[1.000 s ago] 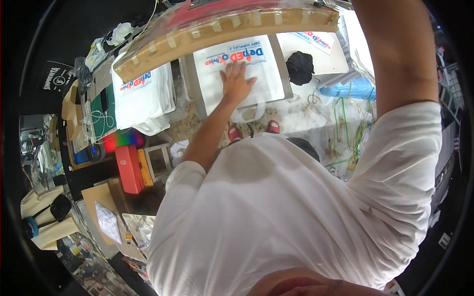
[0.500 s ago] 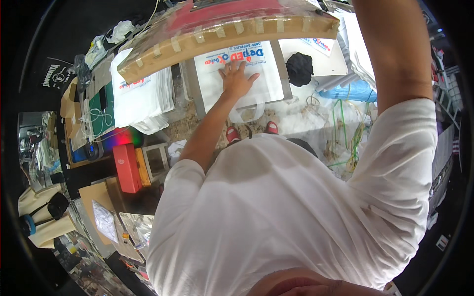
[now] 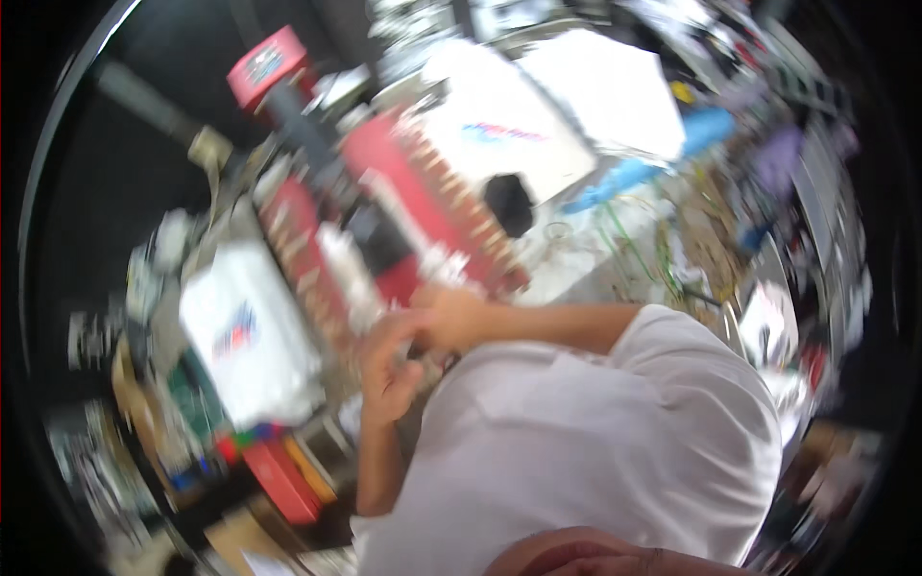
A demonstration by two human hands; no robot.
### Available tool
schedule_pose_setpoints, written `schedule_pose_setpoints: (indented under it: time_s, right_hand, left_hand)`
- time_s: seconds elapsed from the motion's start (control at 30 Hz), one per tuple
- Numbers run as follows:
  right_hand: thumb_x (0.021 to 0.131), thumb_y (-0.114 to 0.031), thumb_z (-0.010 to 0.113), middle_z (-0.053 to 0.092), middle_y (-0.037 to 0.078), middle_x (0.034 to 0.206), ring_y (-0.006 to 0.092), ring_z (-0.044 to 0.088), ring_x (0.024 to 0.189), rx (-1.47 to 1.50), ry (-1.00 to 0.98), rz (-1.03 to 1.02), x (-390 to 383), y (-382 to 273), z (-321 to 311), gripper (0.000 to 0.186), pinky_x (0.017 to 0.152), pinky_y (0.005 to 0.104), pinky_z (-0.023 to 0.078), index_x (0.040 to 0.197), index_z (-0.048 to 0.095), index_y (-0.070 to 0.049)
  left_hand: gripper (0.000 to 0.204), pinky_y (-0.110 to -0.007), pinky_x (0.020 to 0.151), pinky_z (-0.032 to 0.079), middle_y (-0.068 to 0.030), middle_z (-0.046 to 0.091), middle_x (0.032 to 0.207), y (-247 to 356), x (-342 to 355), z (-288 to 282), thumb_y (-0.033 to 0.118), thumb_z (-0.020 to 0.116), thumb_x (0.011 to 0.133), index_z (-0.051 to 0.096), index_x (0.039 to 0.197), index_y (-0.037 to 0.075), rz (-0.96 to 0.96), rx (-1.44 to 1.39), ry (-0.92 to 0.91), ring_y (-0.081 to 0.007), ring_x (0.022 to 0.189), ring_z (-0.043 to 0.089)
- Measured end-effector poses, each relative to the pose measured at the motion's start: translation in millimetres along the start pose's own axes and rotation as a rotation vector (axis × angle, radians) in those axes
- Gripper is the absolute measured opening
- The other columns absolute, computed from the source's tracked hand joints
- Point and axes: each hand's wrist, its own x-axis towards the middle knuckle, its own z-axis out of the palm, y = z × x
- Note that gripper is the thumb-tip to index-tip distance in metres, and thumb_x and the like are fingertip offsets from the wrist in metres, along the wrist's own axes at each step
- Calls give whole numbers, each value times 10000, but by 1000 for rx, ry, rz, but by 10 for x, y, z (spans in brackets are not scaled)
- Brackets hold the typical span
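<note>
In front of my chest both hands are close together and smeared by motion. The thumb and fingers of my left hand (image 3: 389, 374) are apart, with nothing visible between them. Just right of it, my right hand (image 3: 449, 315) is bent inward; its fingers are too blurred to read. Beyond them lies a red press-like device (image 3: 389, 149) with tape strips along its edges and a dark middle part. Two white-wrapped pieces (image 3: 348, 274) on it reach toward my hands. Whether either hand touches them, I cannot tell.
On the left lies a stack of white printed bags (image 3: 245, 336), with a red box (image 3: 280, 480) below it. Right of the device are a white printed sheet (image 3: 509, 134), a crumpled black cloth (image 3: 509, 204) and a blue plastic roll (image 3: 706, 132). Green straps lie farther right.
My view has swung and blurred. The taped red part has come down, covering the white bag my left hand lay on. My raised right arm is lowered, and both hands have come together.
</note>
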Motion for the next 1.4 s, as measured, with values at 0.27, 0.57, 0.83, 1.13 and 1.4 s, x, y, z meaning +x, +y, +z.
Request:
schedule_pose_setpoints:
  time_s: [0.27,0.57,0.83,1.13,1.4]
  right_hand:
    - [647,-220,655,617,146,790,318,573,786,34,-125,-203,201,34,-17,235,789,408,440,741,598,-12]
    - [716,-248,609,618,226,801,379,593,787,312,70,-217,141,686,682,269,783,446,460,790,616,11]
    - [774,-97,639,624,130,909,322,585,902,305,882,314,-375,1336,-239,143,815,419,474,907,638,-45]
    - [796,-152,659,204,222,1547,528,297,1337,-395,66,531,-670,2599,150,658,992,658,362,1406,461,-297]
    - [758,-113,649,464,195,1282,405,495,1110,-293,358,524,-1057,2833,275,340,870,482,489,1092,605,-161]
  left_hand:
    - [715,-488,995,386,-258,551,1232,-486,46,161,547,430,957,503,1270,-92,-87,520,61,-421,1147,509]
    - [775,-529,1031,346,-273,482,1339,-1136,-3,355,591,410,940,415,1359,-60,68,735,37,-444,1229,462]
    - [631,-435,869,435,-190,606,1069,-1270,5,366,470,495,951,483,1271,-74,-85,622,74,-350,976,579]
    - [454,-452,888,419,-203,611,1074,-1163,-7,446,220,603,880,520,1250,-30,-254,773,62,-378,980,567]
    - [367,-436,789,440,-166,616,885,-1084,-53,516,271,621,882,579,1064,-45,-212,689,154,-345,842,583]
